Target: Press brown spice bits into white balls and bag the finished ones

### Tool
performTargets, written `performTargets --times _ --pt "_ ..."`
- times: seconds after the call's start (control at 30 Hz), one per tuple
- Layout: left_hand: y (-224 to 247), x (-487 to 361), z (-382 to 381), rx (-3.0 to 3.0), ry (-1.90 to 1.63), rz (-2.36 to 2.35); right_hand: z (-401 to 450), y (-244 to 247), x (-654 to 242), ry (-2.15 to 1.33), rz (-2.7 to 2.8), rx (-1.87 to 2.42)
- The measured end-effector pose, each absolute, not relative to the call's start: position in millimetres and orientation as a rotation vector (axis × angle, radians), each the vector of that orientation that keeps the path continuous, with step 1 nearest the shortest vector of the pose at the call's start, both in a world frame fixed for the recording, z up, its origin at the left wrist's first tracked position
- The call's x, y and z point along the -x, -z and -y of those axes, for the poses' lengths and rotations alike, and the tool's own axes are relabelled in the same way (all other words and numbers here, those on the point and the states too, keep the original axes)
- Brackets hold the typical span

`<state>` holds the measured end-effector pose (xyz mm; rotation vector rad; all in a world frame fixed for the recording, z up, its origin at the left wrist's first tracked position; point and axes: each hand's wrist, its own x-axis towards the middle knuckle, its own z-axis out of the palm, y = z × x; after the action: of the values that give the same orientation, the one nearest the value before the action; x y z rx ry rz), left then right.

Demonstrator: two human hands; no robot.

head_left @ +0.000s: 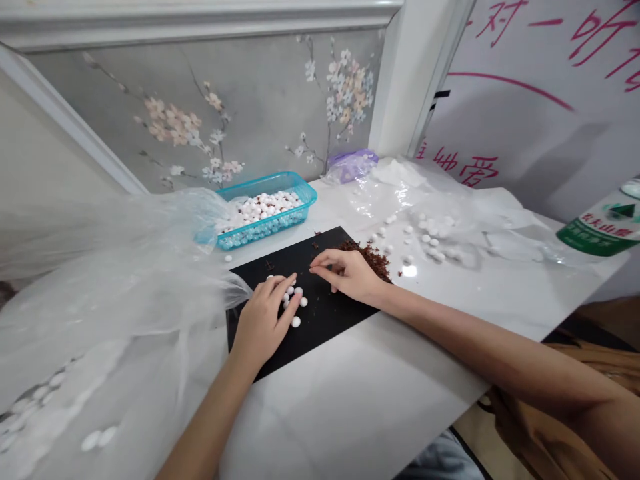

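Before us, bare left forearm [215,407] and right forearm [465,339] reach forward | left hand [265,315] palm down, thumb held apart | right hand [350,275] pinched, thumb to forefinger

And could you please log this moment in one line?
left hand: at white balls; right hand: pinched, above black board; brown pieces: beside right hand

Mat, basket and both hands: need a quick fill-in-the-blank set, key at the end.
1. Small white balls lie by the left hand on a mat whose colour is ____.
2. The pile of small pieces beside the right hand is coloured ____.
3. The blue basket behind the mat holds mostly ____ balls.
4. The lower band of the bottle at the picture's right edge is ____.

Missing words: black; brown; white; green.
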<state>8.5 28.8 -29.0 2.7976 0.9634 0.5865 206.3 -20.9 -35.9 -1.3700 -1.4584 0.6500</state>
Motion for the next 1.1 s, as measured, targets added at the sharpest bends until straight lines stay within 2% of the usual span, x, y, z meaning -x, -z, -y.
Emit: performTargets --times 0.33,0.57,0.93,1.1 --pt "30 -9 -28 -2.862 -0.613 -0.902 24 35 -205 -0.466 1.588 1.408" --pt "28 -11 -22 -2.23 -1.062 -1.106 26 33 -204 -0.441 1.609 1.39" --pt "23 -17 -13 -2.006 -0.995 -1.126 28 35 -203 -0.389 1.608 1.352" --pt "23 -27 6 -1.684 -1.009 -1.041 32 34 -198 -0.292 1.579 1.285"
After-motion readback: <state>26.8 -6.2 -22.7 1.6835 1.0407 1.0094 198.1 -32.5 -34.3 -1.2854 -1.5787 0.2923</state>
